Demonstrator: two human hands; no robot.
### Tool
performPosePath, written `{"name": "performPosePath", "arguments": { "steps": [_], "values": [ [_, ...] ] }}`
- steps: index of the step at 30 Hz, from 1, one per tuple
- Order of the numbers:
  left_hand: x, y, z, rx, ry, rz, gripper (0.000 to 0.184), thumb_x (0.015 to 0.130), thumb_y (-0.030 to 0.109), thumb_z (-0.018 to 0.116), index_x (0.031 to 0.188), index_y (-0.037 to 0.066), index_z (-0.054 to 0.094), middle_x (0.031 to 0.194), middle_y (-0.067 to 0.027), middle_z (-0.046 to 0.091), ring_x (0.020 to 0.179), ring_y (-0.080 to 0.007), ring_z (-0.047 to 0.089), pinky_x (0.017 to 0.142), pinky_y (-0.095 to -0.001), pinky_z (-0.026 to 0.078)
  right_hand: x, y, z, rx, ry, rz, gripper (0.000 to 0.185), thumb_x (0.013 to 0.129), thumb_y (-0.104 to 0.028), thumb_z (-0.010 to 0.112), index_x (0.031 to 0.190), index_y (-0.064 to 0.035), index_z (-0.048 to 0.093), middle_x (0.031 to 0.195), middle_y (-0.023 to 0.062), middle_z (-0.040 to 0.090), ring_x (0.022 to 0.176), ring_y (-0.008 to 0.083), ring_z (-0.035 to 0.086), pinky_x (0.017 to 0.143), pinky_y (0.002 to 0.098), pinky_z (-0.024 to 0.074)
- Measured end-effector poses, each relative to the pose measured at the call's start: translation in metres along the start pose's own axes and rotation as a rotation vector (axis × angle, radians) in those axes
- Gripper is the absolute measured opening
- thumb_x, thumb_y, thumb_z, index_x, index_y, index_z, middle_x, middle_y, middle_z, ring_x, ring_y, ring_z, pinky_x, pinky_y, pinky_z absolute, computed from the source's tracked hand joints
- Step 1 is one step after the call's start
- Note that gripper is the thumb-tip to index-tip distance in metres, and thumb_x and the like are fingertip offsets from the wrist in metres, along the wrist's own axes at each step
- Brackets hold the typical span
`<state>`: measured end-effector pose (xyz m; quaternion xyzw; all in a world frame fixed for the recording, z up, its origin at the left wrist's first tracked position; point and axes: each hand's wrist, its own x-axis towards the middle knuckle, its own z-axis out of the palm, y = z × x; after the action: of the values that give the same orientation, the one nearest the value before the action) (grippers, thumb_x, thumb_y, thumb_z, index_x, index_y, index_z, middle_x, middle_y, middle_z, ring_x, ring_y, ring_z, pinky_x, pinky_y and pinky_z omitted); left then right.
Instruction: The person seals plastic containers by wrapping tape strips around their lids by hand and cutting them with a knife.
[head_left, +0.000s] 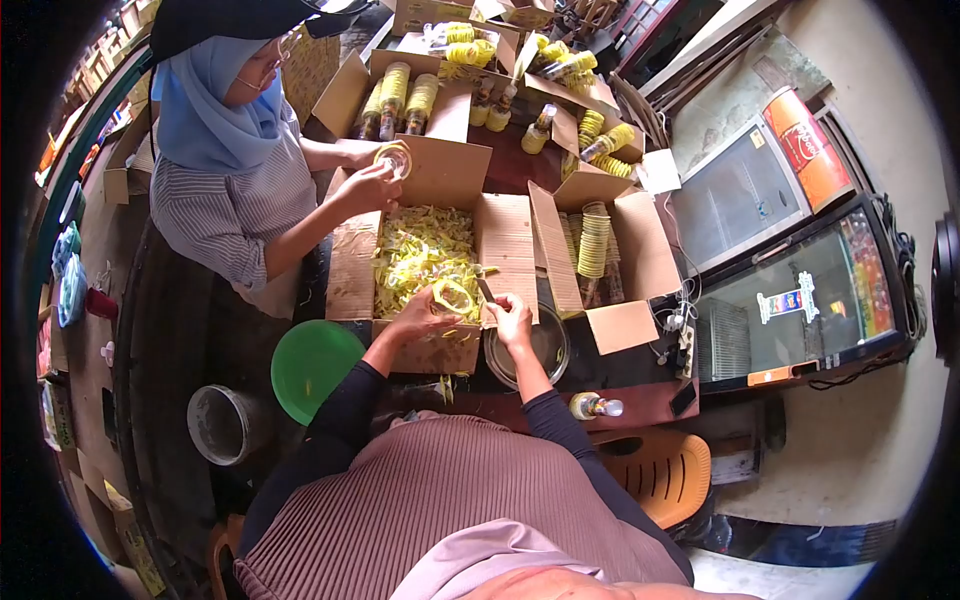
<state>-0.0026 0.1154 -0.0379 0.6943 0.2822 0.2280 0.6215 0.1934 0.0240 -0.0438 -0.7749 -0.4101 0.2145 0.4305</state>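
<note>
My left hand (pixel 425 316) is closed around a clear plastic cup (pixel 453 297) with a yellow rim, its round opening turned up towards me. In my right hand (pixel 513 320) is a small knife (pixel 485 287), its blade pointing up and left, close to the cup's right side. Both hands are over the near edge of an open cardboard box (pixel 508 236). Yellow and clear plastic strips (pixel 425 245) fill that box. Whether the blade touches the cup is too small to tell.
Across the box a co-worker (pixel 235 180) handles another yellow-rimmed cup (pixel 396 160). Boxes of stacked cups (pixel 593 243) stand right and behind. A metal basin (pixel 535 350) lies below my right hand; a green basin (pixel 318 372) and a grey bucket (pixel 218 425) are left.
</note>
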Motion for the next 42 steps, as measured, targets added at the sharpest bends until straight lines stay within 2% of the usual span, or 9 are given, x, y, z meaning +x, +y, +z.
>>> {"name": "performPosePath", "arguments": {
  "steps": [5, 8, 11, 15, 16, 23, 28, 36, 42],
  "values": [
    [0.004, -0.024, 0.003, 0.211, 0.215, 0.094, 0.086, 0.069, 0.027, 0.080, 0.137, 0.000, 0.036, 0.106, -0.0176, 0.059, 0.095, -0.0241, 0.059, 0.084, -0.0350, 0.048, -0.026, -0.021, -0.010, -0.112, 0.104, -0.241, 0.009, 0.077, -0.002, 0.065, 0.087, -0.0029, 0.066, 0.083, 0.0102, 0.059, 0.082, 0.0275, 0.059, 0.074, 0.0372, 0.0482],
    [0.005, -0.002, -0.003, 0.196, 0.038, 0.043, 0.094, 0.068, 0.032, 0.078, 0.141, -0.002, 0.028, 0.112, -0.0230, 0.058, 0.100, -0.0288, 0.059, 0.086, -0.0370, 0.048, -0.041, -0.053, -0.025, -0.310, 0.096, -0.435, 0.011, 0.078, -0.005, 0.063, 0.088, -0.0084, 0.068, 0.084, 0.0074, 0.057, 0.086, 0.0263, 0.055, 0.077, 0.0374, 0.0451],
    [0.015, -0.042, 0.008, 0.346, 0.080, 0.137, 0.096, 0.067, 0.035, 0.078, 0.140, -0.004, 0.029, 0.115, -0.0270, 0.057, 0.104, -0.0339, 0.059, 0.087, -0.0388, 0.048, -0.042, -0.052, -0.025, -0.551, 0.088, -0.606, 0.017, 0.077, -0.007, 0.062, 0.091, -0.0138, 0.068, 0.087, 0.0041, 0.058, 0.086, 0.0233, 0.054, 0.076, 0.0367, 0.0434],
    [0.004, 0.003, 0.008, 0.295, 0.148, 0.105, 0.070, 0.066, 0.036, 0.079, 0.117, -0.003, 0.051, 0.100, -0.0229, 0.064, 0.095, -0.0349, 0.063, 0.080, -0.0397, 0.049, -0.044, -0.049, -0.024, -0.697, 0.061, -0.724, 0.025, 0.074, -0.004, 0.059, 0.096, -0.0120, 0.068, 0.090, 0.0031, 0.058, 0.090, 0.0230, 0.053, 0.078, 0.0372, 0.0427],
    [0.003, 0.010, 0.007, 0.268, 0.150, 0.140, 0.054, 0.067, 0.032, 0.078, 0.102, 0.000, 0.054, 0.090, -0.0190, 0.064, 0.085, -0.0294, 0.063, 0.075, -0.0376, 0.049, -0.046, -0.051, -0.025, -0.742, 0.056, -0.746, 0.028, 0.073, -0.003, 0.058, 0.098, -0.0110, 0.067, 0.091, 0.0031, 0.058, 0.091, 0.0229, 0.053, 0.078, 0.0372, 0.0421],
    [0.002, 0.008, -0.005, -0.045, -0.091, -0.048, 0.046, 0.072, 0.025, 0.076, 0.106, 0.003, 0.057, 0.093, -0.0045, 0.061, 0.085, -0.0141, 0.056, 0.078, -0.0300, 0.047, -0.042, -0.051, -0.018, -0.715, 0.065, -0.757, 0.026, 0.073, -0.005, 0.057, 0.097, -0.0103, 0.067, 0.093, 0.0037, 0.057, 0.093, 0.0220, 0.052, 0.078, 0.0369, 0.0407],
    [-0.001, 0.021, -0.016, -0.213, -0.230, -0.184, 0.047, 0.075, 0.028, 0.074, 0.111, 0.004, 0.055, 0.096, -0.0023, 0.060, 0.081, -0.0082, 0.055, 0.065, -0.0257, 0.047, -0.043, -0.054, -0.013, -0.705, 0.084, -0.787, 0.023, 0.075, -0.005, 0.057, 0.095, -0.0105, 0.066, 0.091, 0.0034, 0.057, 0.091, 0.0221, 0.052, 0.077, 0.0367, 0.0410],
    [0.004, 0.001, -0.026, -0.383, -0.405, -0.259, 0.037, 0.079, 0.029, 0.069, 0.104, 0.004, 0.063, 0.087, -0.0033, 0.063, 0.073, -0.0104, 0.059, 0.063, -0.0254, 0.048, -0.041, -0.048, -0.004, -0.587, 0.073, -0.687, 0.019, 0.076, -0.004, 0.057, 0.092, -0.0121, 0.065, 0.088, 0.0051, 0.056, 0.093, 0.0228, 0.053, 0.079, 0.0379, 0.0411],
    [-0.004, -0.001, -0.010, -0.386, -0.361, -0.269, 0.039, 0.080, 0.024, 0.071, 0.110, 0.004, 0.057, 0.092, -0.0026, 0.063, 0.075, -0.0109, 0.060, 0.069, -0.0263, 0.048, -0.028, -0.033, -0.003, -0.103, -0.103, -0.326, 0.011, 0.074, 0.002, 0.059, 0.080, -0.0053, 0.065, 0.083, 0.0096, 0.058, 0.084, 0.0282, 0.056, 0.075, 0.0383, 0.0474]
  ]
}}
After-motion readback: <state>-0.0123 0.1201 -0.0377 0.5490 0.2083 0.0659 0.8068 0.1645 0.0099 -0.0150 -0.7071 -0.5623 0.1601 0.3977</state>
